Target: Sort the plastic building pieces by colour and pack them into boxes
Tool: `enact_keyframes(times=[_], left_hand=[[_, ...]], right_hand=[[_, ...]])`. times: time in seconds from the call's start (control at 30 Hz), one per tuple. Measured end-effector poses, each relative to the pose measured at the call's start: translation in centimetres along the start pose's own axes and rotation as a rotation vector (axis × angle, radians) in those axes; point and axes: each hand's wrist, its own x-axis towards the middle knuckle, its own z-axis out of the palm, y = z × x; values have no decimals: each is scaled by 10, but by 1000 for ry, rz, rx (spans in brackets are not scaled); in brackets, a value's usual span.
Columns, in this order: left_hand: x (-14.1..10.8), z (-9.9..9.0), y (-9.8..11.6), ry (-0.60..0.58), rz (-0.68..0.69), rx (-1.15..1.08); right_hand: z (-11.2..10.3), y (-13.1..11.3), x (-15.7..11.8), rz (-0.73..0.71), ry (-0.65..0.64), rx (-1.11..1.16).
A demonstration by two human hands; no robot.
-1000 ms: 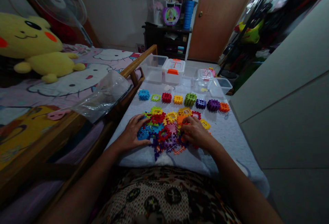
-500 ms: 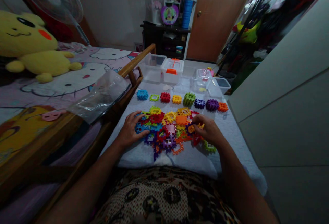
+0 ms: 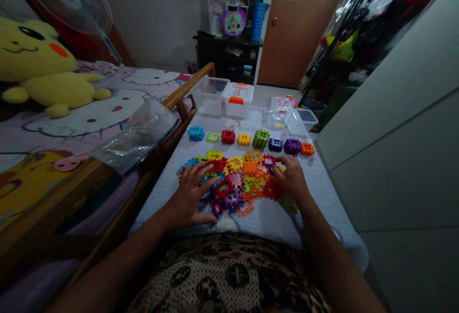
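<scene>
A loose pile of colourful notched plastic pieces (image 3: 235, 179) lies on the cloth-covered table. My left hand (image 3: 191, 195) rests over the pile's left side, fingers spread and nothing gripped. At the right side of the pile is my right hand (image 3: 292, 176), its fingers bent over purple and red pieces; whether it grips one is hidden. Behind the pile runs a row of sorted stacks: blue (image 3: 196, 133), light green (image 3: 213, 137), red (image 3: 228, 137), yellow (image 3: 244, 139), green (image 3: 261, 139), dark blue (image 3: 276, 144), purple (image 3: 293, 146) and orange (image 3: 307, 149).
Clear plastic boxes (image 3: 238, 100) stand at the table's far end. Along the left runs a wooden bed rail (image 3: 186, 88) with a plastic bag (image 3: 138, 136) over it. A yellow plush toy (image 3: 53, 88) sits on the bed. White cabinet panels (image 3: 394, 160) flank the right.
My left hand has moved right and nearer my body, its fingers spreading wider. My right hand has shifted slightly, and the dark blue and orange piece at its fingertips no longer shows there.
</scene>
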Motion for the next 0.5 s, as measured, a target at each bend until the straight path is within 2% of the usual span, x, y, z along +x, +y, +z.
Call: enact_keyframes(times=[0.1,0.2,0.37,0.5], left_hand=[[3,5,7,-36,31,4],[6,9,9,-49,49,4],[8,9,6,-28,51,24],[6,10,-1,25,18,26]], right_hand=[[6,-16,4,-135,-135,-4],[13,-32,9,-212,-241,-45],[20,-44,15,-214,-363,-154],[22,-50,16,-201,-403,-188]])
